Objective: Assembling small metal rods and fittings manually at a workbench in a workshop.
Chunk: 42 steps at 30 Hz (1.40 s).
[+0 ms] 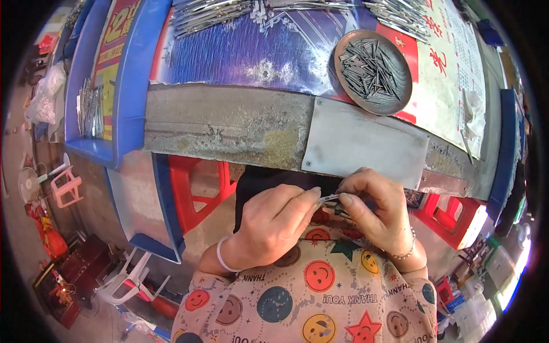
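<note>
Close in front of my body, just below the table's front edge, a thin silvery metal piece (329, 198) spans the gap between my hands. My left hand (271, 223) pinches one end between thumb and fingers, the thumb partly hidden. At the other end, the thumb and curled forefinger of my right hand (374, 208) close on the same piece. Its exact kind is too small to tell. Beyond my right hand, a flat metal plate (366, 146) is fixed to the table edge. A round brownish bowl (384, 106) behind it holds many dark, slim metal pins (372, 66).
Piles of long silvery metal pieces (211, 17) lie along the table's far side, with another pile (400, 17) at far right. A blue tray (130, 86) with more pieces stands at left. Red stools (197, 191) sit under the table. A blue panel (509, 143) borders the right.
</note>
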### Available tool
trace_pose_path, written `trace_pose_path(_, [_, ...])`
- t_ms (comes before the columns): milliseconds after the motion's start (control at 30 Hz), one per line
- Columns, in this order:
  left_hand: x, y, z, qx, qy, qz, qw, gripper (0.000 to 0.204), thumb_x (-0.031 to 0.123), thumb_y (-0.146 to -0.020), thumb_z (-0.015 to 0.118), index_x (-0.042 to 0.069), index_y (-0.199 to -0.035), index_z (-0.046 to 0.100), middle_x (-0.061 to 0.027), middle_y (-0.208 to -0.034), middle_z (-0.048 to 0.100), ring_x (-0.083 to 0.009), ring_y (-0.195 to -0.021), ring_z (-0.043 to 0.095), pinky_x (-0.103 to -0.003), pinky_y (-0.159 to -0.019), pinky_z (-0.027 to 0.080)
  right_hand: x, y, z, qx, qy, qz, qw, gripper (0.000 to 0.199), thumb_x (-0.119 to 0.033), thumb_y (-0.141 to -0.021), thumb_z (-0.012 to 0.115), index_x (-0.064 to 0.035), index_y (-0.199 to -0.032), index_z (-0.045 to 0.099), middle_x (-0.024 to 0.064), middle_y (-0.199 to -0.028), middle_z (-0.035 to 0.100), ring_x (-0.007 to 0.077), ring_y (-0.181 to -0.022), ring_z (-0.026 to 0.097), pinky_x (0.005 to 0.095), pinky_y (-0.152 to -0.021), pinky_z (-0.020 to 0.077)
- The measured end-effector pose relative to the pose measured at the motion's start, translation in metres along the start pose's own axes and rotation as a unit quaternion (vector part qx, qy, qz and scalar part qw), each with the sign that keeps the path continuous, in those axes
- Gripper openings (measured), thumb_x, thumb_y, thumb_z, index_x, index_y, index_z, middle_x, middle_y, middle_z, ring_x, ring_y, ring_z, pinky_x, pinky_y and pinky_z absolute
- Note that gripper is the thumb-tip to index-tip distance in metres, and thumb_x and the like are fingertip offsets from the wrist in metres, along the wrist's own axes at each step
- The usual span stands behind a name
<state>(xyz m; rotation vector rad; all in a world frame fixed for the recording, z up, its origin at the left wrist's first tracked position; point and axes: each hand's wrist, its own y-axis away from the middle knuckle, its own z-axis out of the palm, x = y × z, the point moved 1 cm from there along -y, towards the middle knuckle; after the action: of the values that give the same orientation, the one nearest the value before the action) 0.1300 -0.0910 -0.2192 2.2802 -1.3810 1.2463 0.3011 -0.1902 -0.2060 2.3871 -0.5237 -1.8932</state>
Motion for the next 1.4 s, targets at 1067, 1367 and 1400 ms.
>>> trace_pose_path(1067, [0.038,-0.030,0.005,-0.054,-0.068,0.060,0.994,0.030,-0.006,-0.069,0.072,0.001,-0.097,0.063,-0.0082,-0.078,0.059,-0.0235,-0.063,0.060,-0.032,-0.054,0.048,0.014,0.020,-0.021,0.027,-0.177,0.062,0.982,0.008,-0.005,-0.092,0.057,0.0011,-0.087,0.055,-0.0005,-0.072,0.056,0.0027,-0.065,0.050,0.0187,-0.055,0.0411])
trace_pose_path(1367, [0.053,-0.071,-0.009,-0.048,-0.067,0.072,0.994,0.024,-0.002,-0.072,0.074,0.001,-0.094,0.064,-0.0099,-0.079,0.061,-0.0239,-0.063,0.062,-0.032,-0.053,0.048,0.019,0.029,-0.050,0.158,-0.255,0.031,0.953,0.007,-0.004,-0.091,0.058,0.0023,-0.094,0.055,0.0002,-0.076,0.059,0.0037,-0.064,0.052,0.0188,-0.057,0.0437])
trace_pose_path(1400, [0.052,-0.080,-0.011,-0.046,-0.070,0.072,0.994,0.023,-0.002,-0.072,0.074,0.001,-0.093,0.065,-0.0102,-0.079,0.061,-0.0236,-0.063,0.062,-0.031,-0.053,0.048,0.022,0.032,-0.057,0.188,-0.263,0.026,0.946,0.007,-0.003,-0.091,0.058,0.0027,-0.094,0.056,0.0010,-0.076,0.059,0.0043,-0.064,0.054,0.0187,-0.058,0.0446])
